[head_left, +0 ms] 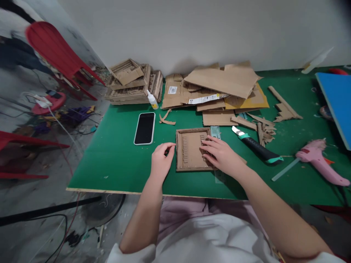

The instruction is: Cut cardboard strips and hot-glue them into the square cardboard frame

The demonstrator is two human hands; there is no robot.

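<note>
A shallow square cardboard tray [195, 149] with raised edges lies flat on the green table in front of me. Short ridged strips of cardboard run down the inside of its left and right sides. My left hand [162, 157] is by the tray's left edge, thumb and forefinger pressed together; whether something small is between them is hidden. Across the tray's right side lies my right hand [223, 155], fingers spread, touching the strip there and partly covering it. A clear green-marked ruler [215, 131] shows from beneath the tray's right side.
A phone [144, 128] and a small glue bottle [152, 100] are to the left. Stacked cardboard trays [131, 82] and cardboard sheets [222, 80] line the wall. On the right are a utility knife [257, 147], cardboard scraps [264, 131] and a pink glue gun [320, 159].
</note>
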